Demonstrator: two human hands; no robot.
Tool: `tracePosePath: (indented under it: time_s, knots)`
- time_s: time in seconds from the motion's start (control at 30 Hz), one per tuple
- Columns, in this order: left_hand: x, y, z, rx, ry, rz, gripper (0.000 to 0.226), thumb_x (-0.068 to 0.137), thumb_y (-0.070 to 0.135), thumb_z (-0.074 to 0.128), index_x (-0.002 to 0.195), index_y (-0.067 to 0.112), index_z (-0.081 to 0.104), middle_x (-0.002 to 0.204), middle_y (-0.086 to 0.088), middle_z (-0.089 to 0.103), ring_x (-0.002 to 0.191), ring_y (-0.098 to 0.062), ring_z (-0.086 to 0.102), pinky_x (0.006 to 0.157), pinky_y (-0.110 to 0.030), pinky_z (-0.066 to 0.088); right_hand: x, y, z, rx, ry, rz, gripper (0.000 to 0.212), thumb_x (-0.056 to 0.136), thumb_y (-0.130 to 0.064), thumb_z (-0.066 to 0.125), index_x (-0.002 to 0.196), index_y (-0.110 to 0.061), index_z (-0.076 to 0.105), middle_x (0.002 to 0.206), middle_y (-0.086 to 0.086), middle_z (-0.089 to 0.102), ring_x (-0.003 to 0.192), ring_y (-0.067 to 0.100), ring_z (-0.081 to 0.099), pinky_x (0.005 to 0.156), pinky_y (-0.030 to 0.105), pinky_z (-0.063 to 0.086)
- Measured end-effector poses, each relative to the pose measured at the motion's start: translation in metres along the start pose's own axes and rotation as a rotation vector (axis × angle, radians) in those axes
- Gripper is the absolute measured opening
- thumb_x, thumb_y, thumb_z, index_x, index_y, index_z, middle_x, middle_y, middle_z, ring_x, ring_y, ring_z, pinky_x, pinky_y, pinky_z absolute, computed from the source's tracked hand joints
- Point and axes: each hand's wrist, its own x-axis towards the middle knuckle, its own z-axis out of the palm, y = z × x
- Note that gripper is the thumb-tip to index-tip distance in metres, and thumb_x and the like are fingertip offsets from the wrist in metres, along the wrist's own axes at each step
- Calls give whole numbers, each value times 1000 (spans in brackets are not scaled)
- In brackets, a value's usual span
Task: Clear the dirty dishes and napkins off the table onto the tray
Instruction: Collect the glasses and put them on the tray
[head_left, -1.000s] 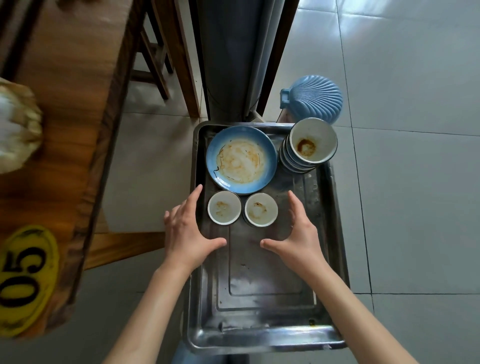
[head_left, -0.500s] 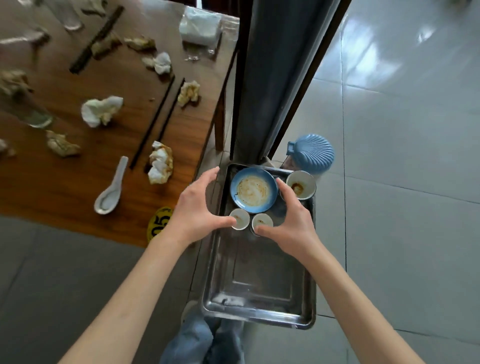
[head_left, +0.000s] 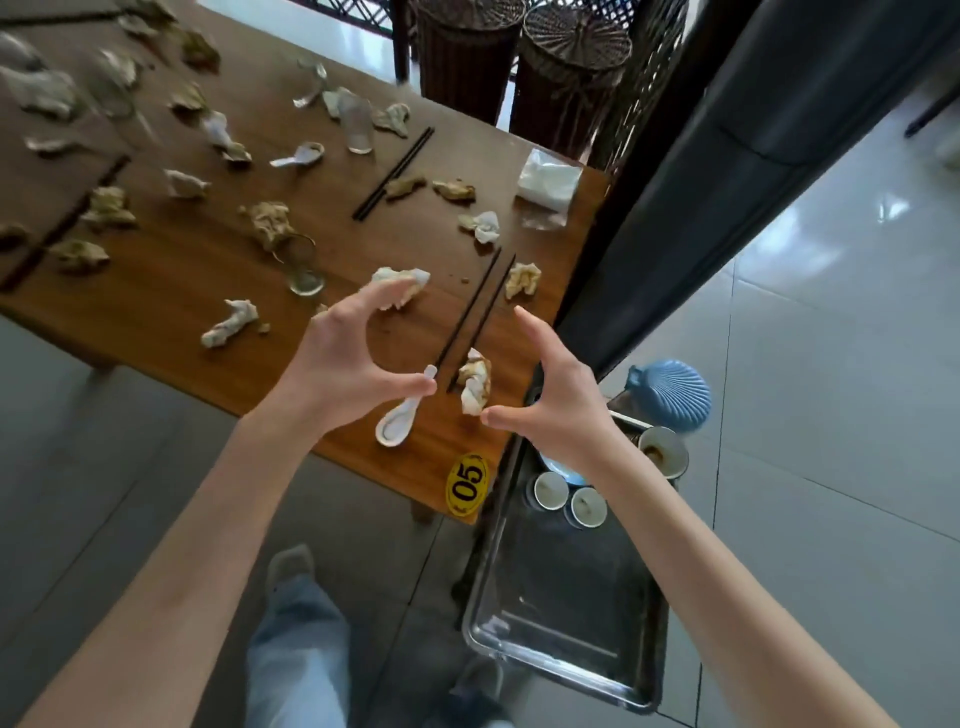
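My left hand (head_left: 343, 358) and my right hand (head_left: 556, 410) are raised over the near corner of the wooden table (head_left: 156, 291), both with fingers spread and holding nothing. Between them lie a white ceramic spoon (head_left: 397, 423), a stained crumpled napkin (head_left: 475, 387) and a pair of black chopsticks (head_left: 475, 317). Another napkin (head_left: 402, 286) sits just past my left fingertips. The steel tray (head_left: 561, 654) stands low at the right, carrying two small cups (head_left: 566, 499), a stack of bowls (head_left: 665, 452) and a blue plate mostly hidden by my right wrist.
Several more crumpled napkins, two glasses (head_left: 301, 265), spoons and chopsticks are scattered across the table. A yellow 05 tag (head_left: 467, 483) marks the table's corner. A blue shell-shaped bin (head_left: 670, 392) and a dark pillar (head_left: 727, 171) stand behind the tray. Wicker baskets (head_left: 519, 57) stand beyond the table.
Both hands have lifted off the tray and moved left and up over the table's corner. The view has swung from the tray toward the table.
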Motion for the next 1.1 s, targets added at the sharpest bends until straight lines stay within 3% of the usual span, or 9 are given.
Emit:
tracePosePath:
  time_s: [0.07,0.23,0.43,0.6,0.67,0.8,1.1]
  knots:
    - [8,-20,-32,26,37,-6,97,54,38,88,138,32,40,137,10,49,115,4,37,82,-6,31,19,-24,16,-12,-1,-4,106,61,-19,86,147,-26,23,146,-4,39,134,11,33,102,20,27]
    - [41,-81,-112,62,27,-34,96,53,36,89,137,31,42,138,5,49,120,-9,46,92,-24,40,78,-82,67,-27,19,19,106,62,-20,86,147,-28,21,148,-3,37,136,14,32,99,19,27]
    - [85,-153,-170,112,-61,4,94,55,36,89,136,29,44,137,4,50,127,-13,43,97,-25,35,140,-125,128,-53,47,73,106,63,-18,86,146,-31,21,145,1,40,135,17,34,91,14,30]
    - [113,-193,-180,139,-100,-5,91,56,33,88,136,29,44,137,2,51,128,-16,44,96,-27,38,174,-137,166,-135,11,114,105,64,-20,85,144,-35,20,147,-3,37,133,18,38,99,29,43]
    - [124,-205,-178,141,-108,-15,89,57,33,88,135,30,45,136,2,52,127,-16,45,95,-27,39,189,-137,175,-172,-7,109,105,64,-21,85,144,-36,19,148,-5,35,131,18,41,94,35,51]
    - [147,-221,-169,138,-126,-33,82,60,29,87,133,26,49,135,-1,54,126,-17,47,96,-32,43,219,-130,188,-283,-33,99,106,64,-28,85,144,-39,16,151,-8,30,134,17,38,96,29,43]
    - [187,-244,-154,136,-141,-101,73,63,29,86,128,24,54,132,-1,56,123,-17,49,96,-33,44,270,-122,212,-430,-200,109,93,71,-24,81,144,-35,25,153,-5,26,132,22,40,97,35,46]
